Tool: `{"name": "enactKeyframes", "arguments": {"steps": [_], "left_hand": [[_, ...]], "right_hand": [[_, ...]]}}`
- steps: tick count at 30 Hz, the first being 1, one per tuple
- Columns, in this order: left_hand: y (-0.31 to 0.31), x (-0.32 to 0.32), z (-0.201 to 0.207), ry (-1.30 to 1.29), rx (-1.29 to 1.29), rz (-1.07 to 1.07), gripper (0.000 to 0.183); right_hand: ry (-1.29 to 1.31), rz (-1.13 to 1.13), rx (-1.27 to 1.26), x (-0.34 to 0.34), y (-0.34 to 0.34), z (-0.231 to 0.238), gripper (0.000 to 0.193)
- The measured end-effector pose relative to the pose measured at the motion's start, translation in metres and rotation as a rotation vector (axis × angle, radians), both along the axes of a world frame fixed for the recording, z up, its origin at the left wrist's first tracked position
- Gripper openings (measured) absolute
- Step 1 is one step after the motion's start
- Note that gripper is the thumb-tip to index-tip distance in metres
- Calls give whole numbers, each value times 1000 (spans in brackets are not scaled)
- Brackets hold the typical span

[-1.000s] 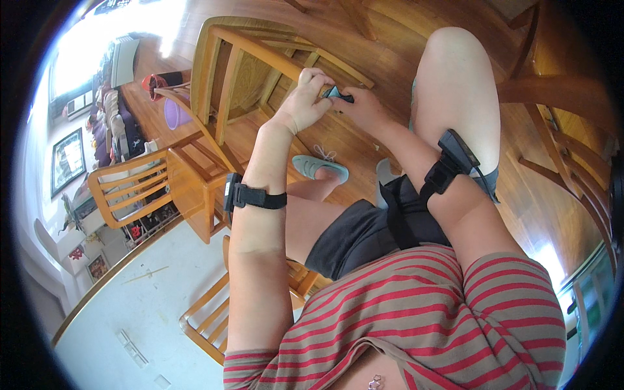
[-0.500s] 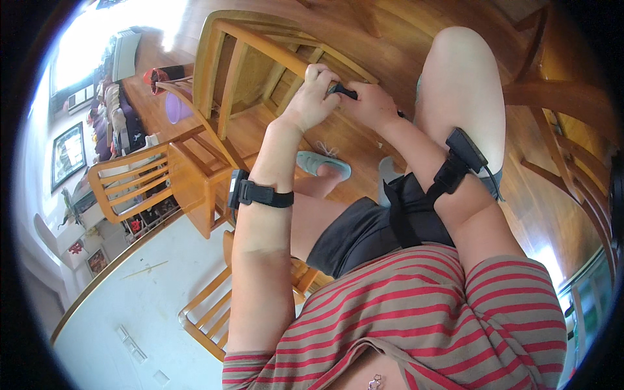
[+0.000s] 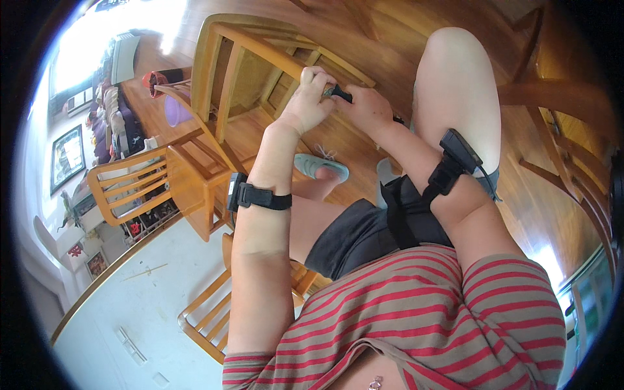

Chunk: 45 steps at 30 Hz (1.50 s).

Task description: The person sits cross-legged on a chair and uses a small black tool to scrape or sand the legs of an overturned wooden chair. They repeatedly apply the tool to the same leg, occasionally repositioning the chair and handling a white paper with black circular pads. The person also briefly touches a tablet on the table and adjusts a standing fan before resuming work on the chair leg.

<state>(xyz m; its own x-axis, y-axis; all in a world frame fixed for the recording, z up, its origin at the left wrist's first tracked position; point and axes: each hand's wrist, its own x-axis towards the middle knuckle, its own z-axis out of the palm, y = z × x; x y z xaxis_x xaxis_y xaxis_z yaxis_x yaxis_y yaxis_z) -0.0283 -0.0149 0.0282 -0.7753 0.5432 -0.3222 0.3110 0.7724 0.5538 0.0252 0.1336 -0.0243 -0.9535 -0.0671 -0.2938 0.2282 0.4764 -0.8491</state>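
An overturned wooden chair [image 3: 207,78] lies on the floor, its underside toward me and one leg [image 3: 263,47] reaching to my hands. My left hand [image 3: 308,101] is closed round the end of that leg. Close beside it, my right hand [image 3: 368,110] is closed on a slim black thing [image 3: 341,95], which bridges the gap between my hands. A greenish patch shows where it meets my left fingers. Another dark bit shows by my right wrist. What kind of thing it is, I cannot make out; my fingers hide most of it.
Upright wooden chairs stand at left [image 3: 133,182] and right [image 3: 578,162]. A pale-topped table [image 3: 123,312] fills the lower left. Beyond the left chair are a purple tub [image 3: 177,112] and a red-and-black bag [image 3: 156,81]. My slippered foot [image 3: 322,168] rests on the wood floor.
Both hands have shifted very slightly down and left with the black thing between them. The grip of each hand looks the same, and the chair has barely moved.
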Motion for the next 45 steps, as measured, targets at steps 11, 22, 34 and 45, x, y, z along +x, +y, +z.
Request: {"name": "enactKeyframes", "arguments": {"steps": [11,22,34,45], "left_hand": [[0,5,-5,146,10,-9,22],[14,31,-24,242,678,969,35],[0,24,-24,-742,1050,1146,35],[2,25,-26,-682,1010,1236,36]], "right_hand": [[-161,-54,-110,7,-16,-15,43],[-255,-215,-265,18,-17,-28,52],[20,-127,-378,-9,-6,-3,43],[-73,-199,-327,7,-12,-21,43]]}}
